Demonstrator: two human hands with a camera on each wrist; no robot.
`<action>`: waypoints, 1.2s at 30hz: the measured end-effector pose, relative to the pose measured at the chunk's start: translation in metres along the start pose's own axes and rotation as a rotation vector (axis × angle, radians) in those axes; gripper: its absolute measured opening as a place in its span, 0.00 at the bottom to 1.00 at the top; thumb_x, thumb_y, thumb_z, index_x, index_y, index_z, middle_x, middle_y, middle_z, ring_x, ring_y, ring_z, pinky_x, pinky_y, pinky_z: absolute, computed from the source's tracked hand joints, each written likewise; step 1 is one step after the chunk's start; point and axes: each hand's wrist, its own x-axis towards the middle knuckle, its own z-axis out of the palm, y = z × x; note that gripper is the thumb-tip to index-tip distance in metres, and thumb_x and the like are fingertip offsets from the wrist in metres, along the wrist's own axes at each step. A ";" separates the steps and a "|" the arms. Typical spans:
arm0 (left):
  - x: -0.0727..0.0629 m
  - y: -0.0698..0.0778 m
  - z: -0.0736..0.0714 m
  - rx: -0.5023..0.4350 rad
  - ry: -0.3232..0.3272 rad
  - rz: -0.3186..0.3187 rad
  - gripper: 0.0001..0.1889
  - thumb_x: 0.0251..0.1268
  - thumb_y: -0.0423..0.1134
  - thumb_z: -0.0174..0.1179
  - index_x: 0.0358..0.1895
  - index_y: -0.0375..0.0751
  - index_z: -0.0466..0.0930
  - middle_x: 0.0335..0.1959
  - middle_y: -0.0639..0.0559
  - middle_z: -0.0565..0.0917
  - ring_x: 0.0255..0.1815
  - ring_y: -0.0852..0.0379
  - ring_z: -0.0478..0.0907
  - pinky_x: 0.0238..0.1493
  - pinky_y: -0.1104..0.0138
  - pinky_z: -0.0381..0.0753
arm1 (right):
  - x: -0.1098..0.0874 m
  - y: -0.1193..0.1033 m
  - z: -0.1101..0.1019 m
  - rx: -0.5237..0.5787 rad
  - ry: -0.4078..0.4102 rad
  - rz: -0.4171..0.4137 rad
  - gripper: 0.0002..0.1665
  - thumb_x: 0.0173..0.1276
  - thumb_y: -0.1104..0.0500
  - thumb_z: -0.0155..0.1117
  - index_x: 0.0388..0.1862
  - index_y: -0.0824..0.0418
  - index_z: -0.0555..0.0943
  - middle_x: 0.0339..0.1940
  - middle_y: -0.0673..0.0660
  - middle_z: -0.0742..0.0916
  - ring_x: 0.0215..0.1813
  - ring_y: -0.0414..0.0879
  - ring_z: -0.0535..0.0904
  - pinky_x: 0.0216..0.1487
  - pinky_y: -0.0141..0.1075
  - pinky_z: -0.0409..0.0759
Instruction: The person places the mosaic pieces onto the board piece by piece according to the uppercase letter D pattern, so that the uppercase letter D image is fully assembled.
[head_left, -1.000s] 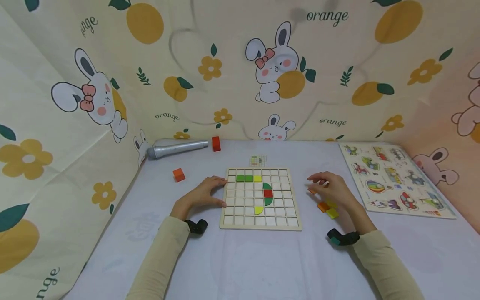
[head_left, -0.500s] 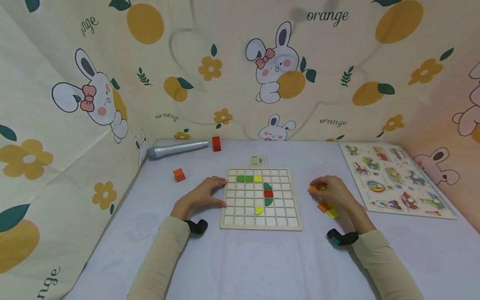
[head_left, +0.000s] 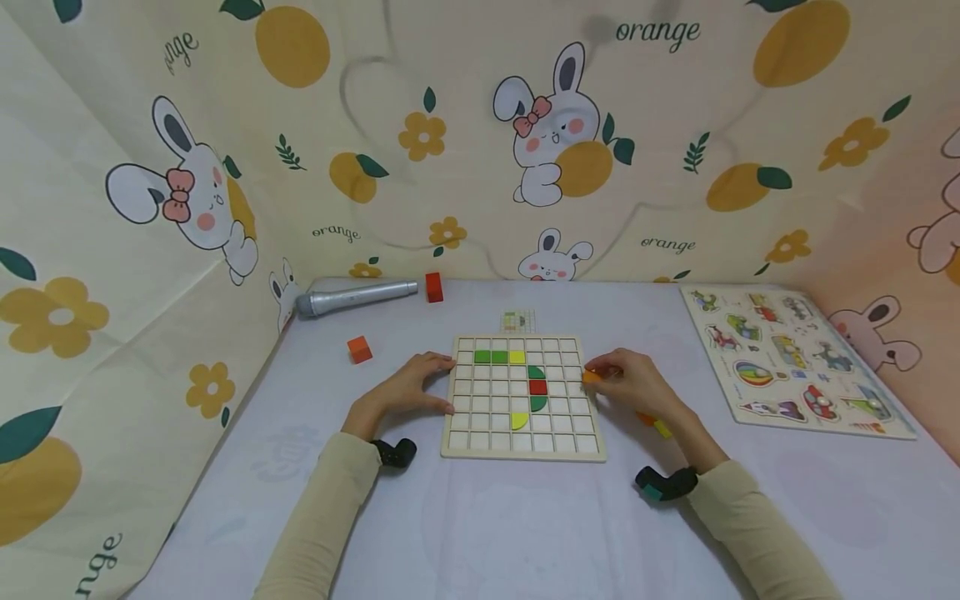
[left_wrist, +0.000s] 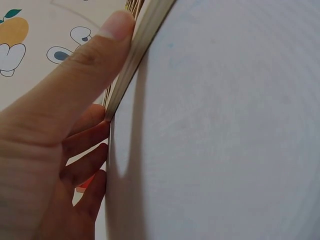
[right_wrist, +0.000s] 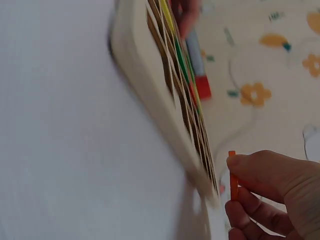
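Note:
In the head view a pale wooden grid board (head_left: 491,421) lies on the white table, with green, yellow and red pieces in some of its cells. My left hand (head_left: 408,387) rests against the board's left edge. The left wrist view shows the thumb (left_wrist: 95,60) and fingertips along that side edge. Between thumb and fingers, my right hand (head_left: 633,385) pinches a thin orange tile (right_wrist: 233,175). It overlaps the board's right rim in the head view. Partly hidden under the right hand, a few orange and yellow tiles (head_left: 663,429) lie on the table.
A small pattern card (head_left: 518,321) lies behind the board. To the right is a picture puzzle board (head_left: 795,362). A silver toy microphone (head_left: 360,297), a red block (head_left: 434,287) and an orange block (head_left: 359,349) are at the back left. Printed cloth walls the table.
My right hand has taken hold of an orange tile beside the loose ones and carried it left to the board's right edge. The left hand has stayed at the board.

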 end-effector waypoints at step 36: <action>-0.001 0.000 0.000 -0.021 0.006 -0.019 0.45 0.44 0.57 0.71 0.68 0.47 0.64 0.69 0.51 0.62 0.70 0.51 0.54 0.70 0.52 0.55 | 0.000 -0.081 0.088 0.027 -0.110 -0.422 0.07 0.52 0.52 0.74 0.31 0.49 0.86 0.33 0.39 0.84 0.44 0.38 0.71 0.49 0.37 0.69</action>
